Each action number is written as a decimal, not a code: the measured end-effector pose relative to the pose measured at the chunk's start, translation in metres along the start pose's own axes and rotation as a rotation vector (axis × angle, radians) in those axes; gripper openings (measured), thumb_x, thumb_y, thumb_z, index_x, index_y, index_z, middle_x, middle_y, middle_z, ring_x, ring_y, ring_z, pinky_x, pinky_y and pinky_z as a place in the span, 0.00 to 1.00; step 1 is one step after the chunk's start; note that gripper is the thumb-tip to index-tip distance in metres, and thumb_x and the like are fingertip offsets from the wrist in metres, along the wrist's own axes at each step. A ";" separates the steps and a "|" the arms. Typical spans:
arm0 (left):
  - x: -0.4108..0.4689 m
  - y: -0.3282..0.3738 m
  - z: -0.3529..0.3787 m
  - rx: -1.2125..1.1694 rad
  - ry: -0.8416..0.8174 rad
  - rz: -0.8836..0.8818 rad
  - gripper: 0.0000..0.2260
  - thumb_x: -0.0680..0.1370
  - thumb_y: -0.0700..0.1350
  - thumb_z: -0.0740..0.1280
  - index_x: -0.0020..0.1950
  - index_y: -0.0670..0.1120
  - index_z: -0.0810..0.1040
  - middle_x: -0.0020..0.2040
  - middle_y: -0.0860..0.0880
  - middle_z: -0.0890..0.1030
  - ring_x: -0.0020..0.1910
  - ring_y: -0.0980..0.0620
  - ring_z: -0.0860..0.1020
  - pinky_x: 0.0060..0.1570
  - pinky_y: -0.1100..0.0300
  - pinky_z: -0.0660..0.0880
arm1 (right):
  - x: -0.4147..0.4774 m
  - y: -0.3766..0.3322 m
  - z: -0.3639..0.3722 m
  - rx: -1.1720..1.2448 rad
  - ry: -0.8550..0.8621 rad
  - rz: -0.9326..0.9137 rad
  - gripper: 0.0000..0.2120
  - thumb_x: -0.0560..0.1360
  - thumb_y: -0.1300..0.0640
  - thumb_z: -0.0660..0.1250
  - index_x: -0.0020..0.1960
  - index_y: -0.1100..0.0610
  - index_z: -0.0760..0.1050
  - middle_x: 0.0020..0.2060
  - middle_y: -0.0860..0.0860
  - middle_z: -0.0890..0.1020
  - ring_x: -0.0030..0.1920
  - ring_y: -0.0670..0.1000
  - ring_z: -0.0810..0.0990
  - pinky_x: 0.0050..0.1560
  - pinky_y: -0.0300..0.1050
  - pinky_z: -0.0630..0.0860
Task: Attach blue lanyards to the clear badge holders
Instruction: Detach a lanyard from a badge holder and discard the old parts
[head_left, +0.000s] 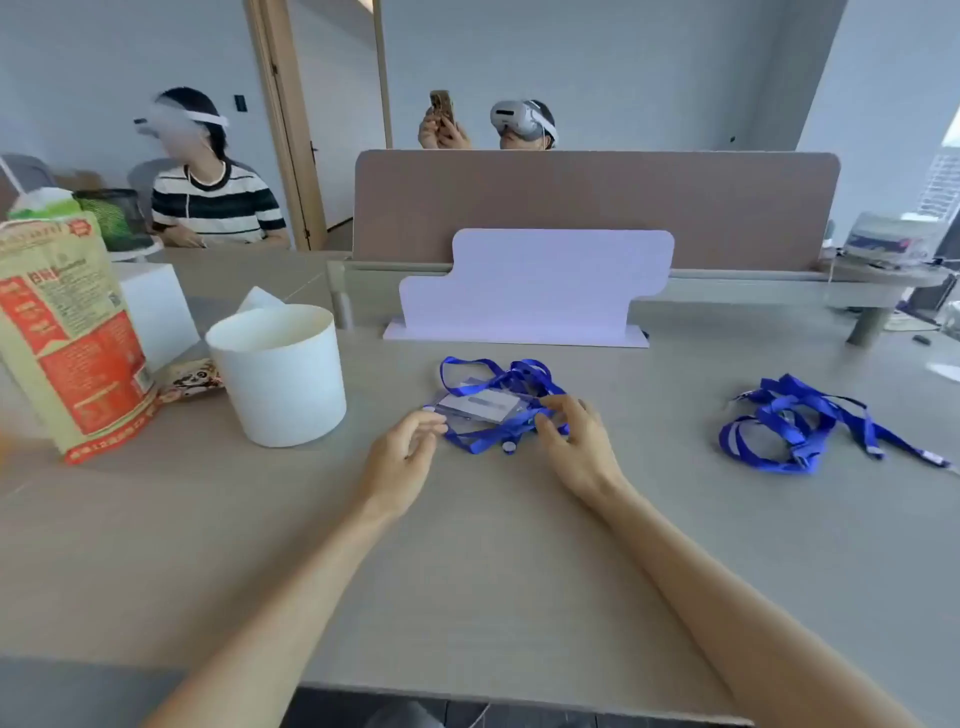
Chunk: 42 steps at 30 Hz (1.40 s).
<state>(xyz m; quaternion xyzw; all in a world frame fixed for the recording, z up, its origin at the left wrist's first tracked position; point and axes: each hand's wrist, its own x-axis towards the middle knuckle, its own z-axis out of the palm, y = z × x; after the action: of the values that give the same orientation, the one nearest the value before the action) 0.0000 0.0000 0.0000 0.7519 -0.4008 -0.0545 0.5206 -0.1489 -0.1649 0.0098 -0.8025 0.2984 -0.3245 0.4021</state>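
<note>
A small stack of clear badge holders (480, 408) lies at the middle of the grey table, tangled with blue lanyards (519, 376). My left hand (402, 457) hovers at the stack's left edge, fingers apart and curled, holding nothing. My right hand (576, 441) rests at the stack's right side, fingertips touching a blue strap there, fingers spread. A second heap of loose blue lanyards (795, 426) lies apart at the right of the table.
A white bucket (278, 374) stands left of the stack, with a red and tan bag (67, 338) and a snack packet (195, 379) beyond it. A white card stand (530, 291) and a brown divider (597, 208) close the back. Two people sit behind.
</note>
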 end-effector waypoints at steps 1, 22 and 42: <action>0.004 -0.003 0.001 0.057 0.005 0.021 0.13 0.78 0.36 0.60 0.58 0.47 0.77 0.55 0.52 0.81 0.57 0.55 0.77 0.57 0.71 0.69 | 0.004 0.000 0.004 -0.094 0.028 -0.060 0.13 0.79 0.54 0.61 0.62 0.53 0.74 0.58 0.50 0.75 0.58 0.51 0.72 0.59 0.47 0.72; 0.105 -0.045 0.034 0.806 -0.023 -0.027 0.24 0.80 0.53 0.56 0.74 0.46 0.63 0.73 0.48 0.66 0.72 0.49 0.62 0.69 0.57 0.58 | 0.132 0.020 0.049 -0.494 -0.266 -0.083 0.40 0.59 0.24 0.68 0.59 0.51 0.71 0.54 0.44 0.75 0.58 0.48 0.71 0.61 0.44 0.67; 0.109 -0.034 0.035 0.787 -0.141 -0.139 0.26 0.82 0.56 0.49 0.78 0.49 0.51 0.79 0.47 0.46 0.77 0.47 0.49 0.73 0.50 0.52 | 0.044 0.001 0.000 0.151 0.228 -0.145 0.10 0.77 0.53 0.67 0.48 0.45 0.66 0.36 0.44 0.84 0.42 0.44 0.80 0.42 0.29 0.70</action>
<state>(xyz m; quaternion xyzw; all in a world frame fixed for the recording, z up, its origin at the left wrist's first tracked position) 0.0748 -0.0931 -0.0072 0.9136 -0.3738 0.0167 0.1594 -0.1221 -0.1984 0.0215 -0.7474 0.2581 -0.4630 0.4006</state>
